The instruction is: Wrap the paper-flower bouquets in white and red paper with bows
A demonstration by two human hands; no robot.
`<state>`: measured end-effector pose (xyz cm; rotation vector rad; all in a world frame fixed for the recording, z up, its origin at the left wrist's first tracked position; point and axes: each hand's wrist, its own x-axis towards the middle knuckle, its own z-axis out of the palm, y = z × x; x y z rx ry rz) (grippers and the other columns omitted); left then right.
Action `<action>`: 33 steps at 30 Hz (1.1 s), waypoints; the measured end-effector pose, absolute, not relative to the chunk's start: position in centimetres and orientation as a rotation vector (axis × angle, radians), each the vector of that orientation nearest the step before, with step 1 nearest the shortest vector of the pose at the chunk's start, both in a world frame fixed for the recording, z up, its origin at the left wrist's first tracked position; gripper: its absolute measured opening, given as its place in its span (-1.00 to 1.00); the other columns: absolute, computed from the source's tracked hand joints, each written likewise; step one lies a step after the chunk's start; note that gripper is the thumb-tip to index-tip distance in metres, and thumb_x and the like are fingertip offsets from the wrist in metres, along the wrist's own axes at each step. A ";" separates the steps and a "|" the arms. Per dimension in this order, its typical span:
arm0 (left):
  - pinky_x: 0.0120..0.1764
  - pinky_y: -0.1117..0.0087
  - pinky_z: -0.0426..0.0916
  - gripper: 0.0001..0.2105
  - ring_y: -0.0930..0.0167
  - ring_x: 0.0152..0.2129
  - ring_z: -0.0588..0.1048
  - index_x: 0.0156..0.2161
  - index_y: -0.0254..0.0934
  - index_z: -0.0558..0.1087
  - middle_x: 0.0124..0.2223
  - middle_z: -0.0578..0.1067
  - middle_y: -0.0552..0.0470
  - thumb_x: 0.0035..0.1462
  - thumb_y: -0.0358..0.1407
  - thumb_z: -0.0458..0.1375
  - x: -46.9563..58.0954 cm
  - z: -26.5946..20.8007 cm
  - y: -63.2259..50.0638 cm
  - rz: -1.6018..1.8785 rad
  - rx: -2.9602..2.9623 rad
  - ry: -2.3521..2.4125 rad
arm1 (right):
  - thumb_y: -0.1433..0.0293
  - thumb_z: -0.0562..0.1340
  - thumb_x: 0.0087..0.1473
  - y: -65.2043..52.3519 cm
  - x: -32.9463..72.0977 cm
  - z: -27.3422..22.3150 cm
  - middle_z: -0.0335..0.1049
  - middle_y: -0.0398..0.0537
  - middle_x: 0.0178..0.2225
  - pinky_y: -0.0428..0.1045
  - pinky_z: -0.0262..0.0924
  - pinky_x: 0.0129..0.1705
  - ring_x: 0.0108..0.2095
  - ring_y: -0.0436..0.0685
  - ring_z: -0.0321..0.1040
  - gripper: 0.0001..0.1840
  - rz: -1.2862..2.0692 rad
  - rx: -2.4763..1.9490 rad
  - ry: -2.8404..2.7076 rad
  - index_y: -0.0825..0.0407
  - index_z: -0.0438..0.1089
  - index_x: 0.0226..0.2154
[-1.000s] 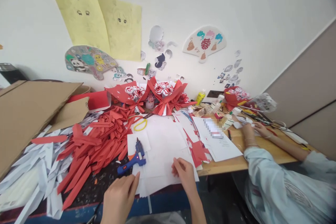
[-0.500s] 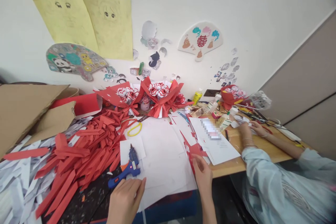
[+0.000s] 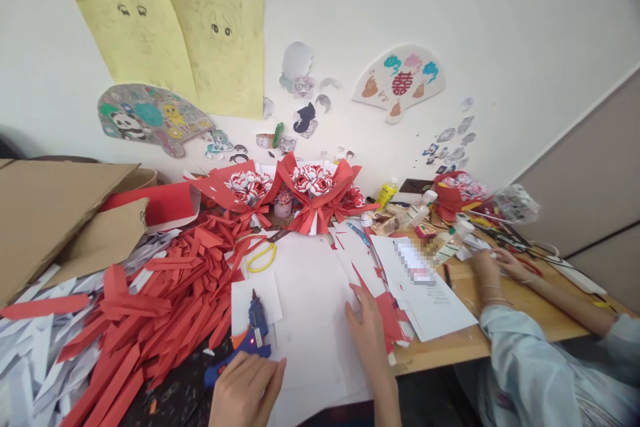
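Head view shows right hand (image 3: pixel 367 323) at white paper's (image 3: pixel 310 333) edge, left hand (image 3: pixel 245 387) apart.

You've got 2 tops side by side: black tabletop (image 3: pixel 187 387) left, wooden tabletop (image 3: pixel 445 349) right. Black carries your red paper strips (image 3: pixel 125 307), white paper strips (image 3: pixel 47 353), white sheets (image 3: pixel 315 307); cardboard (image 3: pixel 55 213) far left, contact hidden. Wood has your printed sheet (image 3: pixel 437 313), black pen (image 3: pixel 447 275), bottles (image 3: pixel 447 252), white power strip (image 3: pixel 570 273)

I see smooth, matt white paper sheets (image 3: pixel 307 280), a blue plastic glue gun (image 3: pixel 257 327), matt red paper strips (image 3: pixel 173 263), dull brown cardboard (image 3: pixel 60 207), glossy clear plastic wrap (image 3: pixel 517 203) and a wooden worktop (image 3: pixel 440 352).
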<state>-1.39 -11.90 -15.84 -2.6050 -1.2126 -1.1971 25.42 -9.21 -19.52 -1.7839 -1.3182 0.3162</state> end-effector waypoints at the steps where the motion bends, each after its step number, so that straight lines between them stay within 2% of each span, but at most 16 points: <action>1: -0.49 0.38 0.19 -0.71 0.47 -0.66 0.29 -0.54 -0.22 0.29 -0.62 0.31 0.12 0.23 -0.46 0.08 -1.4 -15.8 -11.8 -1.200 -2.613 -1.208 | 0.28 0.13 0.14 -9.0 25.2 -19.7 0.31 0.06 0.09 0.26 0.14 0.18 0.14 0.30 0.20 -0.58 0.310 -1.796 -1.326 -0.03 0.32 0.06; 7: -0.49 0.38 0.17 -0.70 0.49 -0.66 0.26 -0.56 -0.25 0.28 -0.63 0.30 0.14 0.21 -0.48 0.09 -1.4 -15.9 -11.3 -1.215 -2.649 -1.174 | 0.29 0.10 0.16 -8.5 24.7 -20.3 0.30 0.06 0.11 0.30 -0.01 0.25 0.17 0.31 0.15 -0.56 0.162 -1.878 -1.458 -0.01 0.29 0.09; 13: -0.47 0.38 0.11 -0.74 0.51 -0.65 0.24 -0.52 -0.27 0.29 -0.61 0.30 0.16 0.16 -0.55 0.13 -1.3 -16.3 -11.1 -1.333 -2.643 -1.073 | 0.26 0.08 0.18 -8.1 24.9 -21.4 0.25 0.13 0.14 0.30 0.02 0.22 0.19 0.33 0.12 -0.56 -0.085 -1.910 -1.578 0.04 0.33 0.08; 19: -0.46 0.37 0.08 -0.72 0.51 -0.64 0.21 -0.53 -0.27 0.25 -0.61 0.27 0.16 0.18 -0.54 0.13 -1.7 -16.1 -10.9 -1.350 -2.604 -1.122 | 0.25 0.07 0.18 -7.5 25.0 -21.4 0.32 0.12 0.09 0.33 0.01 0.18 0.12 0.33 0.20 -0.60 -0.240 -1.869 -1.631 0.02 0.40 0.00; 23: -0.45 0.37 0.08 -0.74 0.50 -0.63 0.20 -0.51 -0.27 0.27 -0.61 0.28 0.16 0.17 -0.55 0.13 -2.2 -15.9 -10.9 -1.375 -2.590 -1.138 | 0.25 0.08 0.19 -7.5 24.6 -20.2 0.38 0.08 0.04 0.32 0.00 0.15 0.07 0.31 0.25 -0.64 -0.256 -1.819 -1.543 -0.01 0.43 -0.05; 28: -0.46 0.38 0.09 -0.73 0.50 -0.64 0.20 -0.51 -0.26 0.27 -0.61 0.29 0.16 0.17 -0.56 0.14 -2.1 -15.5 -11.0 -1.387 -2.606 -1.099 | 0.29 0.06 0.20 -8.4 25.0 -18.3 0.43 0.08 -0.06 0.19 0.13 0.08 -0.02 0.25 0.29 -0.67 -0.190 -1.771 -1.281 0.05 0.43 -0.10; 33: -0.45 0.37 0.10 -0.73 0.50 -0.64 0.21 -0.51 -0.26 0.27 -0.61 0.29 0.16 0.17 -0.56 0.15 -1.6 -15.5 -11.1 -1.397 -2.659 -1.070 | 0.22 0.07 0.18 -9.4 28.0 -18.0 0.41 0.14 -0.03 0.20 0.15 0.08 0.01 0.30 0.28 -0.60 -0.054 -1.875 -1.135 0.09 0.40 -0.05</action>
